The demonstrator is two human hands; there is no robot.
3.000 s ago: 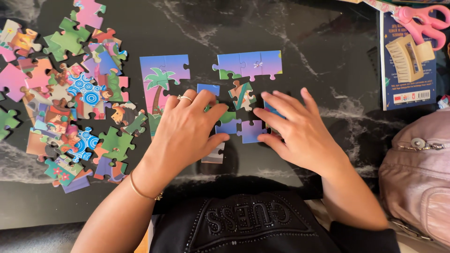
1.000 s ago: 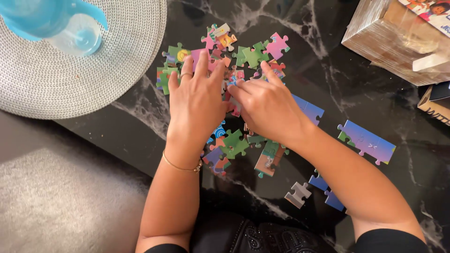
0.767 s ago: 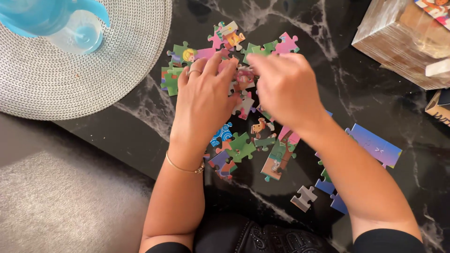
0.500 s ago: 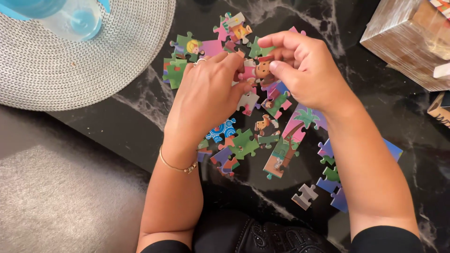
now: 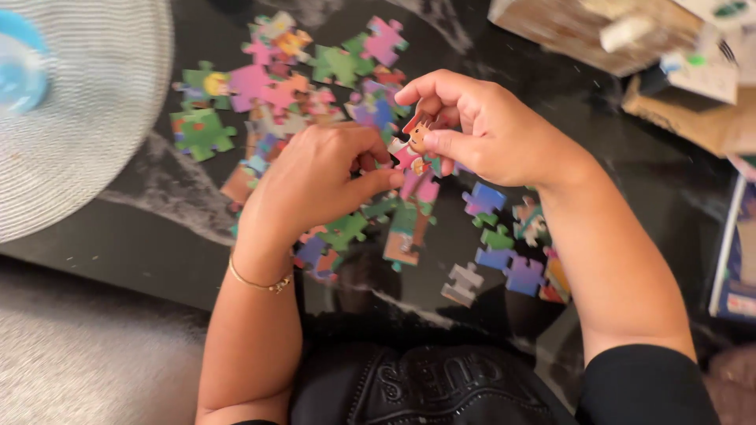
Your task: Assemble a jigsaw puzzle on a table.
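Two hands meet above a dark marbled surface (image 5: 551,71), both pinching the same small puzzle piece (image 5: 417,138) with a pink, orange and white picture on it. The right hand (image 5: 480,130) grips the piece between thumb and curled fingers from above and the right, while the left hand (image 5: 315,177) closes its thumb and forefinger on the piece's lower left edge; the piece is lifted off the surface, tilted. Beyond the left hand lies a heap of loose puzzle pieces (image 5: 291,71) in green, pink and purple. Just below the hands sits a joined strip of pieces (image 5: 409,224), and under the right wrist a small cluster of blue and purple pieces (image 5: 504,252) with one grey piece (image 5: 463,283) face down beside it. Far out past the left hand is a round woven placemat (image 5: 87,102); past the right hand stands a wooden box (image 5: 567,27).
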